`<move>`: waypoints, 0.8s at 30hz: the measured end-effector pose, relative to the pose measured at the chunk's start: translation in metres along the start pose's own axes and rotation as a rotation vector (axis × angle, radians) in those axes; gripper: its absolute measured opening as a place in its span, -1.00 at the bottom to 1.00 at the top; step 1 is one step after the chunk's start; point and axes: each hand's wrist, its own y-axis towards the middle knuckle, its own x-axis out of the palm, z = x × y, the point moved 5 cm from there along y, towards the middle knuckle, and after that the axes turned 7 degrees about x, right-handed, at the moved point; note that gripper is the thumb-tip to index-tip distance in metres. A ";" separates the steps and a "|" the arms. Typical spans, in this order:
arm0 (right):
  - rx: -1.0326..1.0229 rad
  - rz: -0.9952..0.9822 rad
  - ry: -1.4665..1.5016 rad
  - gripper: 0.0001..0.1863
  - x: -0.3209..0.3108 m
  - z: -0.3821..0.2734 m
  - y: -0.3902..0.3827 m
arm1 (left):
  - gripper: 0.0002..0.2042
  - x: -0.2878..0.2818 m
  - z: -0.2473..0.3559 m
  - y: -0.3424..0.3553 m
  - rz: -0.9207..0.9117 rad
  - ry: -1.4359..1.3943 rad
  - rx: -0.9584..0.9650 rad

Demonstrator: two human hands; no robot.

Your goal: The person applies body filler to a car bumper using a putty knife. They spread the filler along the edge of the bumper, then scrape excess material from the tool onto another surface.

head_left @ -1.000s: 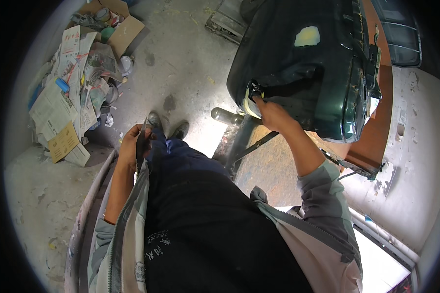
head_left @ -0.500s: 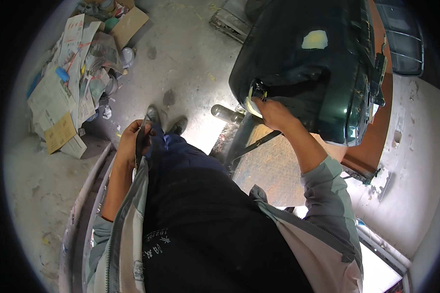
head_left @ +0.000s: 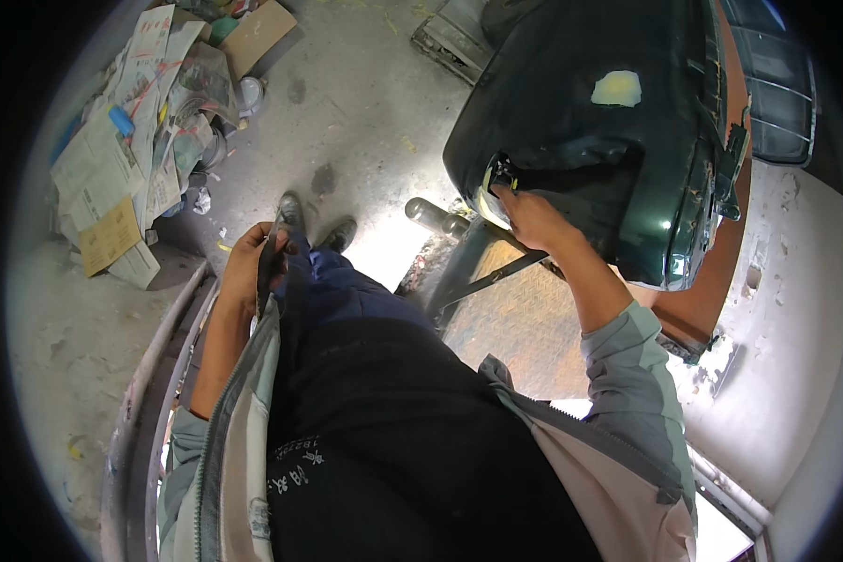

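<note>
Panel (head_left: 543, 112), dark green and glossy, is filling the upper right of the view, on the person's right. A pale yellow patch (head_left: 616, 89) is showing on its upper face, and a dark recess (head_left: 581, 178) is running across its near part. The right hand (head_left: 534, 220) is reaching to the panel's near left corner, its fingers curling in by a black fitting (head_left: 502, 170); a pale yellow edge (head_left: 491, 203) is showing just beside them. The hand is partly closed, but its fingertips are hidden, so I cannot tell whether it is gripping the corner or only resting there.

The left hand (head_left: 249, 262) is hanging well apart from the panel, across the body. It is nearly closed, pinching a thin dark strip (head_left: 267, 264). The open jacket (head_left: 571, 450) is running its edge up to that hand; whether the strip belongs to it, I cannot tell.

A brown board (head_left: 520, 328) is lying beneath the right forearm. A grey cylinder (head_left: 424, 214) is lying near the panel's corner, and an orange-brown sheet (head_left: 701, 304) is showing along the panel's right side. Shoes (head_left: 290, 212) are standing on the floor (head_left: 356, 122). At upper left, newspapers (head_left: 98, 178) are lying heaped, with a blue thing (head_left: 120, 120) on them and cardboard (head_left: 258, 37) nearby.
</note>
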 end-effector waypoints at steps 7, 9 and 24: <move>-0.025 -0.068 -0.047 -0.40 -0.010 -0.011 0.004 | -0.75 0.004 -0.001 0.001 0.005 0.026 -0.019; -0.039 -0.077 -0.073 -0.40 -0.005 -0.009 0.006 | -0.75 0.005 -0.001 0.001 0.013 0.038 -0.020; 0.045 -0.253 -0.200 -0.38 -0.003 -0.014 0.013 | -0.73 -0.004 -0.004 -0.001 0.031 -0.020 0.007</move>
